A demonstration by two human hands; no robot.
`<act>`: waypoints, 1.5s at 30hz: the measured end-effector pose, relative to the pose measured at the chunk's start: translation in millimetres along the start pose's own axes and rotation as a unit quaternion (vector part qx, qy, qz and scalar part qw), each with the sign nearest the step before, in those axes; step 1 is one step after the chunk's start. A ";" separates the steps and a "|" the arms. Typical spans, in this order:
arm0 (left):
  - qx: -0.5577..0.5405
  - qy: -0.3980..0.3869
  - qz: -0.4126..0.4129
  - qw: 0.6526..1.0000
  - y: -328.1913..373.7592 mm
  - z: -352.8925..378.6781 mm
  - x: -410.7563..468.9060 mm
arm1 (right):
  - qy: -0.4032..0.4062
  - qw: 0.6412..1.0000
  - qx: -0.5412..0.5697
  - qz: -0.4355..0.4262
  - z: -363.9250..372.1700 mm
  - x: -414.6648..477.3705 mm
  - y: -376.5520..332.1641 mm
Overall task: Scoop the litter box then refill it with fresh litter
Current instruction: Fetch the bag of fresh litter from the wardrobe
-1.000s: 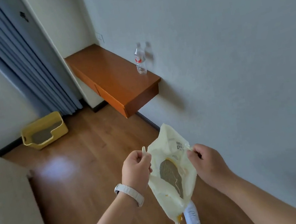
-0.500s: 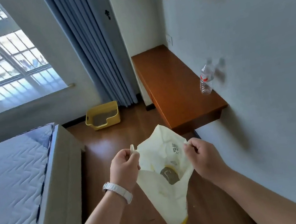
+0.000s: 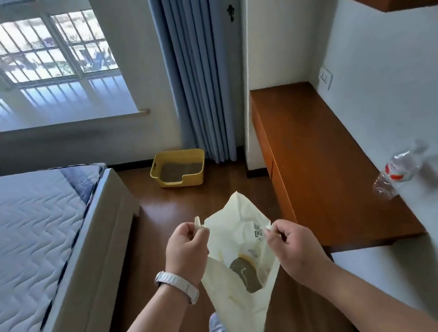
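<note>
Litter (image 3: pixel 245 273), grey and granular, is seen in the head view through the open mouth of a pale yellow plastic bag (image 3: pixel 242 300), which is held in the air in front of the body over the wooden floor (image 3: pixel 162 212). The bag's left edge is pinched by the curled fingers of the left hand (image 3: pixel 186 250), on whose wrist a white watch (image 3: pixel 178 285) is worn. The opposite edge is pinched between thumb and fingers of the right hand (image 3: pixel 293 246), so the mouth is stretched apart. The yellow litter box (image 3: pixel 194 179) is set on the floor well ahead, at the foot of the blue curtain (image 3: pixel 196 69), between the bed (image 3: pixel 23 240) and the wooden desk (image 3: pixel 320 164), and grey litter is visible in it. A water bottle (image 3: pixel 396 170) stands on the desk by the wall. Whether the bag's contents are fresh or scooped cannot be told. The step in hand is judged to be the carrying of the opened bag. For this to be done well, both pinches should be kept firm and level so that the thin plastic is not let slip, and the bag should be brought low over the box before anything is tipped, so that grains are not scattered on the floor.
</note>
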State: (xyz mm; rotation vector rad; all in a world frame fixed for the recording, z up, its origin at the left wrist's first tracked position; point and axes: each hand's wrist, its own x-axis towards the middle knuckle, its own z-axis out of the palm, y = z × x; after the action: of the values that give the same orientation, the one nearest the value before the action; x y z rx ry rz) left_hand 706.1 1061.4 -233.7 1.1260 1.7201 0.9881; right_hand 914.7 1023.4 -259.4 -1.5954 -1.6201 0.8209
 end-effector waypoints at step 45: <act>-0.030 0.058 -0.135 0.989 117.9 -12.1 592.5 | -0.157 0.987 -0.006 -0.022 148.6 635.1 -25.1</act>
State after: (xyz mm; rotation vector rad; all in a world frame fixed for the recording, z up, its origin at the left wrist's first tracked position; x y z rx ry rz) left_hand 580.9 1652.3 -251.3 0.7835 1.8650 0.9435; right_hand 784.8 1662.5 -286.7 -1.4877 -1.8737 1.0821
